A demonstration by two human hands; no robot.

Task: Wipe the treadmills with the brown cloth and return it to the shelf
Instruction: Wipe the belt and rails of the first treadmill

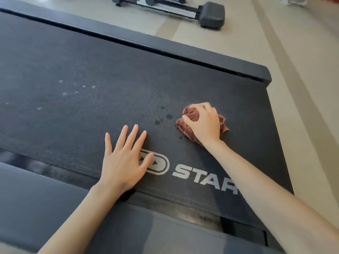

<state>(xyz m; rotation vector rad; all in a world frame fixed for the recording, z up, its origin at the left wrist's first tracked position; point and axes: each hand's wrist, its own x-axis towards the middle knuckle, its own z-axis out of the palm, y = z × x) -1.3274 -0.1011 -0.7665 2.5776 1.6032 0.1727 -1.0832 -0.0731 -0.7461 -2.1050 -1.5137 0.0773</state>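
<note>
Where the treadmill lies slantwise across the view, its long axis runs from the left to its end at the right, and the single brown cloth sits on the belt near that end. The cloth is crumpled into a ball with no clear long axis. One treadmill, one cloth and two hands show. The right hand clenches the cloth from above with curled fingers, holding it against the belt. The left hand lies flat on the belt, fingers straight and spread, partly covering the white logo. A few dark spots sit just beside the cloth.
</note>
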